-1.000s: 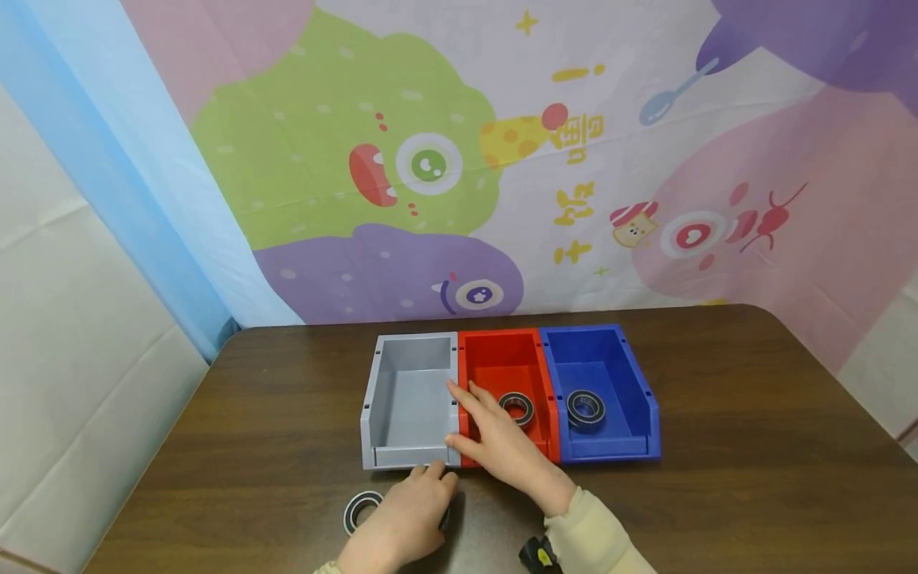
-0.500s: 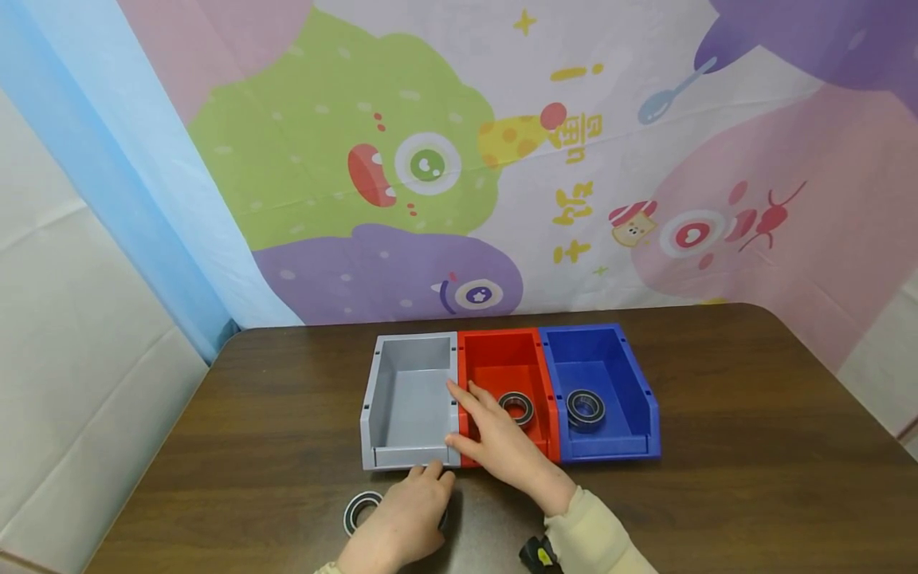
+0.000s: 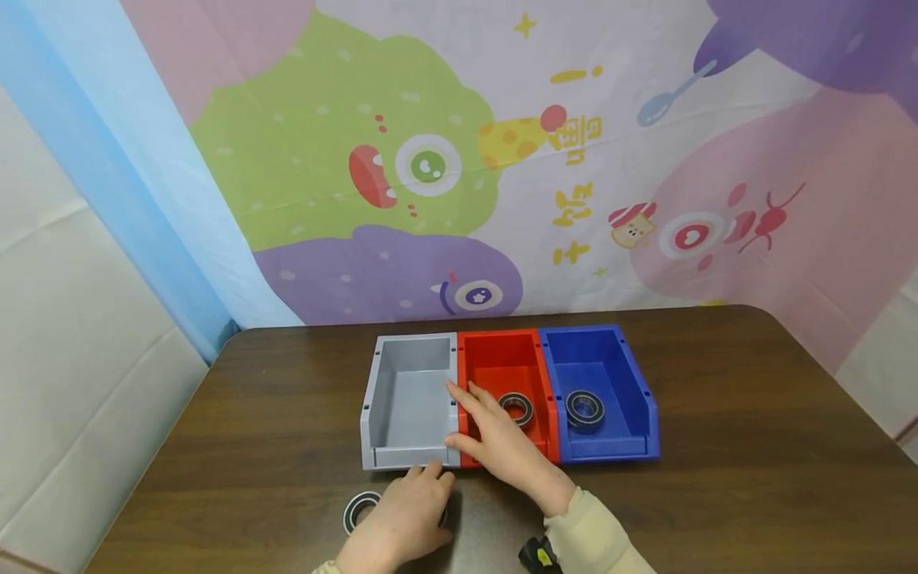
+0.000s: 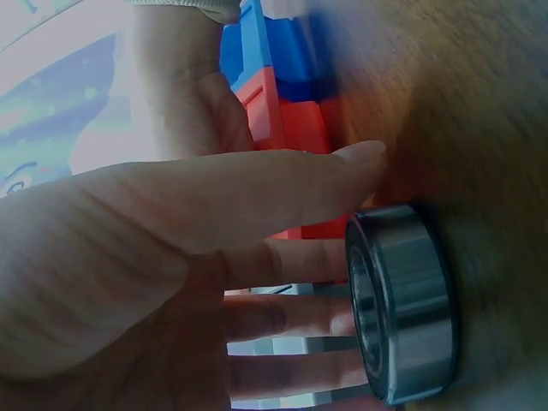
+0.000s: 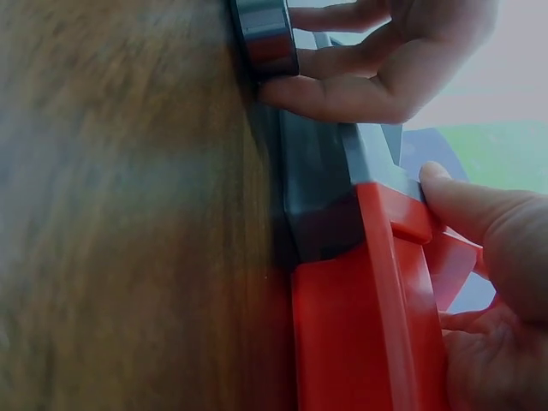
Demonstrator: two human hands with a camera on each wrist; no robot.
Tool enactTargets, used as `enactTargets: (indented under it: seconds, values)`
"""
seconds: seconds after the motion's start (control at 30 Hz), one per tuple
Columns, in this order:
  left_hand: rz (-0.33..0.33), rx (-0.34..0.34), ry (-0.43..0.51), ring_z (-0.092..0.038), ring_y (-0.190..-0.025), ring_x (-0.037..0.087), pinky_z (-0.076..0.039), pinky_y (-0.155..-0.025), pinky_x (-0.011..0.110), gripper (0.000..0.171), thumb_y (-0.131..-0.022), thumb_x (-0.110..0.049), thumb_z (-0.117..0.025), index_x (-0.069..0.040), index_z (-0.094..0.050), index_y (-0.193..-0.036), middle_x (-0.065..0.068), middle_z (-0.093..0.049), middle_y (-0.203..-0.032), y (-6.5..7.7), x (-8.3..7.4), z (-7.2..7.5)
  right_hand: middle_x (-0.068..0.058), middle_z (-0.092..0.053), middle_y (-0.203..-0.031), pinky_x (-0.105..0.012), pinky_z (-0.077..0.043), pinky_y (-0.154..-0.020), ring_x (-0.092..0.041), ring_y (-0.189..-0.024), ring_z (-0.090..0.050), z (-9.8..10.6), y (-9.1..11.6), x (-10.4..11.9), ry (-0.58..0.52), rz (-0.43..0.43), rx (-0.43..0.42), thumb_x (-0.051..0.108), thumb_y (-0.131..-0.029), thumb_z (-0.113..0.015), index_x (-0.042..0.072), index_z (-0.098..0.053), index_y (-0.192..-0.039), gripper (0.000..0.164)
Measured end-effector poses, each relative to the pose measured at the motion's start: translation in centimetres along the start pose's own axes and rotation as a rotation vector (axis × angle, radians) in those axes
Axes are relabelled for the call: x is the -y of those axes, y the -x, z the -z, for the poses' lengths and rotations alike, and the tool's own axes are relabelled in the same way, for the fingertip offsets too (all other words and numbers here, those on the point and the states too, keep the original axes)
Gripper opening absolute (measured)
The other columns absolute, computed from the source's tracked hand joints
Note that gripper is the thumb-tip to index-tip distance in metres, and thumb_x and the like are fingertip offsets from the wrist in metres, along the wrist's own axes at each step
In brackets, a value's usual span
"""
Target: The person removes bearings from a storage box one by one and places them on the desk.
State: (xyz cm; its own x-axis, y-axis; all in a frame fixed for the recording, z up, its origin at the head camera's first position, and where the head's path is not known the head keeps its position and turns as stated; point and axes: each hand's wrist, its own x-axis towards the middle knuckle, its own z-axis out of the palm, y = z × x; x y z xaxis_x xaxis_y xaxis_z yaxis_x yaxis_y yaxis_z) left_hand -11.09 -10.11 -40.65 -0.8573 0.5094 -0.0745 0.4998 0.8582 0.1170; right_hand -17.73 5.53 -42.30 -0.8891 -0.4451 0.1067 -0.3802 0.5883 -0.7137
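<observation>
My left hand [image 3: 409, 514] is low over the table in front of the grey bin [image 3: 412, 457]. In the left wrist view its fairly straight fingers reach the side of a ball bearing [image 4: 417, 300], and the thumb extends just above it. From the head view the hand hides most of that bearing. A second bearing [image 3: 349, 514] lies on the table, partly behind this hand. My right hand [image 3: 505, 446] rests with spread fingers over the wall between the grey bin and the red bin [image 3: 500, 341]; its thumb touches the front corner in the right wrist view.
A blue bin [image 3: 610, 449] adjoins the red one on the right. One bearing [image 3: 528, 410] lies in the red bin, another bearing [image 3: 599, 410] in the blue. The brown table [image 3: 731, 446] ends at a printed cloth [image 3: 574, 295]. A black strap [image 3: 538, 556] is by the right sleeve.
My left thumb has moved slightly outward to the right, away from the fingers. The right hand, bins and other bearings look the same.
</observation>
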Motion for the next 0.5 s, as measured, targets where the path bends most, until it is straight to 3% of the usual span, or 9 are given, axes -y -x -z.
enactTargets:
  seconds: [0.13,0.3,0.4,0.5]
  values:
    - [-0.004,0.014,0.033,-0.058,-0.072,0.023,-0.049,-0.061,0.035,0.037,-0.067,-0.03,-0.077,-0.006,-0.061,-0.09,0.003,-0.057,-0.082,-0.5,0.0,0.6,-0.019,-0.028,-0.145,-0.055,-0.036,-0.097,-0.036,-0.128,-0.036,0.1,0.0,0.0,-0.001,0.01,-0.014,0.035,-0.084,-0.062,0.028,-0.025,-0.144,0.07]
    - [-0.05,-0.066,0.068,-0.058,-0.064,0.017,-0.046,-0.055,0.031,0.021,-0.072,-0.025,-0.073,-0.011,-0.059,-0.079,-0.002,-0.059,-0.071,-1.2,-0.1,1.4,-0.014,-0.032,-0.144,-0.051,-0.034,-0.1,-0.031,-0.13,-0.034,0.3,0.0,0.0,-0.008,0.003,-0.033,0.036,-0.084,-0.062,0.019,-0.025,-0.145,0.072]
    - [-0.07,-0.186,0.077,-0.058,-0.062,0.016,-0.044,-0.051,0.029,0.015,-0.073,-0.019,-0.072,-0.013,-0.058,-0.075,-0.004,-0.059,-0.069,-1.6,-0.1,2.0,-0.012,-0.038,-0.14,-0.049,-0.035,-0.101,-0.03,-0.128,-0.038,0.7,0.0,0.1,0.01,-0.016,-0.105,0.037,-0.086,-0.059,0.013,-0.034,-0.141,0.065]
    - [-0.052,-0.349,0.091,-0.057,-0.06,0.015,-0.043,-0.049,0.027,0.013,-0.073,-0.015,-0.072,-0.012,-0.059,-0.076,-0.003,-0.059,-0.068,-2.5,-0.1,2.6,-0.014,-0.047,-0.133,-0.047,-0.04,-0.097,-0.03,-0.12,-0.047,1.3,-0.2,-0.1,0.094,-0.024,-0.237,0.032,-0.087,-0.06,0.007,-0.048,-0.131,0.052]
